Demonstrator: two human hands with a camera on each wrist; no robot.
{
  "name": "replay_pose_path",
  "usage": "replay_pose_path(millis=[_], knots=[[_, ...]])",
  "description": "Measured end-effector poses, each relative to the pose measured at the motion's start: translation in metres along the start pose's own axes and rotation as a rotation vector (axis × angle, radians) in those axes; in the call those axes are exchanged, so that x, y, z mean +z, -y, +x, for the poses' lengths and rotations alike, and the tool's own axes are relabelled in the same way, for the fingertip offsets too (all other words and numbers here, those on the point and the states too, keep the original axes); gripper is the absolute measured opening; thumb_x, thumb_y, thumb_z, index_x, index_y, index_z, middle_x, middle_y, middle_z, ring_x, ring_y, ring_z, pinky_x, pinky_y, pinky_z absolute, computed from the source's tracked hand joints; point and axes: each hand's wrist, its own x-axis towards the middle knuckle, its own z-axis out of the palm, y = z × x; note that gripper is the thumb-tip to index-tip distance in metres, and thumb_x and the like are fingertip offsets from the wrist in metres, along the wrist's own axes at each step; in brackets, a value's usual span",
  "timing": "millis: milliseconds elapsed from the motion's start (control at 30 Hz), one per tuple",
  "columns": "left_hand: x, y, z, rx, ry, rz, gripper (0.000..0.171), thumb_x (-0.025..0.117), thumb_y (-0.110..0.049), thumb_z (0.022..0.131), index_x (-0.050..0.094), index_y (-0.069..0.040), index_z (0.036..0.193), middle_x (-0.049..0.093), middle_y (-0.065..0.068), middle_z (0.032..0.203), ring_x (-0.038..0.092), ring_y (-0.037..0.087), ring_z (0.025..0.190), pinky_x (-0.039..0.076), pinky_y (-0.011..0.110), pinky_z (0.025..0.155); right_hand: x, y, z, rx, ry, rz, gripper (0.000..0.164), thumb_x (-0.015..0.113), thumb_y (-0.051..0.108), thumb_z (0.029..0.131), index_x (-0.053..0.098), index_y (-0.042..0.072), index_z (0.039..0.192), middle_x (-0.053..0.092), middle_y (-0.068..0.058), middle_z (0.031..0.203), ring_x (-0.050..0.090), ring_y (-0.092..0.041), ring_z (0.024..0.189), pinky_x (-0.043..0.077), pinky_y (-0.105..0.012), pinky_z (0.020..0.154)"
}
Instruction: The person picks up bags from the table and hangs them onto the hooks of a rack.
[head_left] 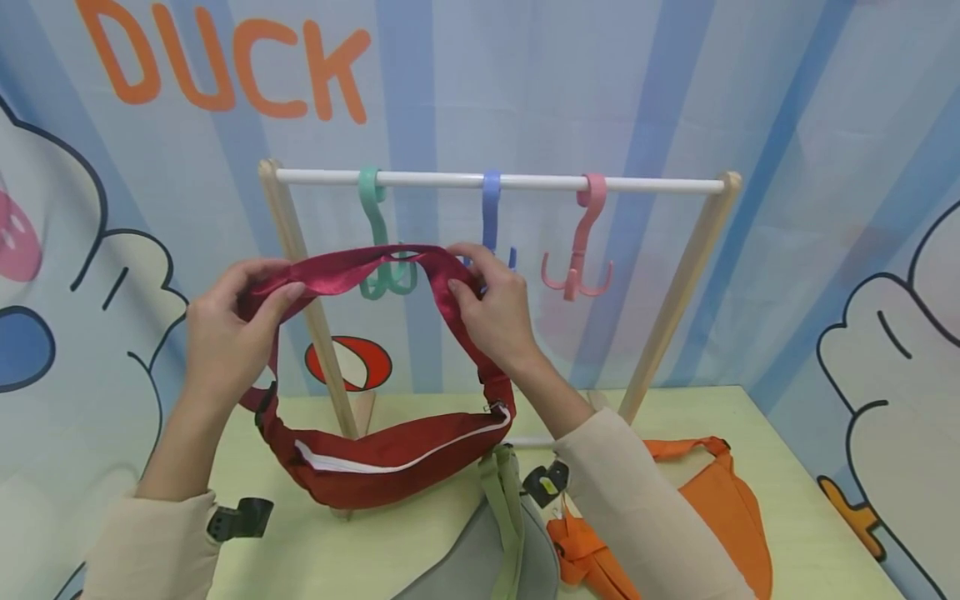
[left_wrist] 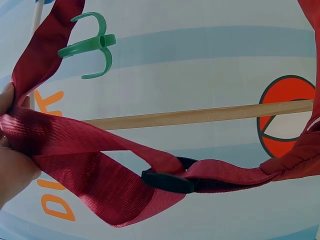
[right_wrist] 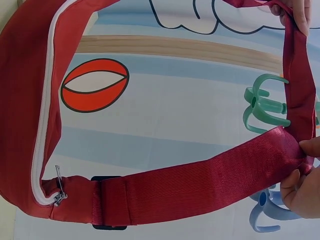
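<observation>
A red waist bag (head_left: 405, 467) with a white zipper hangs by its dark red strap (head_left: 337, 271) between my two hands. My left hand (head_left: 228, 325) pinches the strap at the left, thumb on top. On the right side, my right hand (head_left: 491, 304) grips the strap between thumb and fingers. A black buckle (left_wrist: 167, 181) joins strap and bag in the left wrist view. Behind the strap hangs a green hook (head_left: 372, 217), partly covered by it. The blue hook (head_left: 491, 208) stands behind my right hand, its lower prongs partly hidden. The zipper pull (right_wrist: 60, 197) shows in the right wrist view.
A white rail (head_left: 435, 178) on wooden posts (head_left: 678, 300) carries the hooks, with a pink hook (head_left: 577, 242) at right. On the pale table (head_left: 795, 500) lie a grey bag (head_left: 480, 550) with a green strap and an orange bag (head_left: 727, 508), partly behind my right sleeve.
</observation>
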Motion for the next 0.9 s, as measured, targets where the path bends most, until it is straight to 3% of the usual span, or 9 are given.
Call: replay_pose_path(millis=[700,900], knots=[[-0.0027,0.0013,-0.0010,-0.025,0.012,0.028,0.032,0.061,-0.020,0.088,0.060,-0.002,0.114,0.063,0.015,0.101,0.051,-0.005,0.079,0.040,0.007,0.066,0.0002,0.0002,-0.0004,0.021,0.049,-0.023,0.031,0.060,-0.001,0.084,0.060,0.005,0.115,0.059,-0.011,0.077,0.055,-0.020,0.070,0.050,-0.028,0.064],[-0.0021,0.0028,-0.0015,-0.051,0.012,0.057,0.034,0.060,-0.023,0.089,0.059,-0.003,0.117,0.062,0.015,0.105,0.055,0.010,0.084,0.040,0.007,0.067,-0.0001,0.0003,-0.0007,0.027,0.070,-0.022,0.032,0.060,-0.001,0.084,0.060,0.005,0.116,0.060,-0.011,0.082,0.056,-0.020,0.073,0.050,-0.028,0.065]])
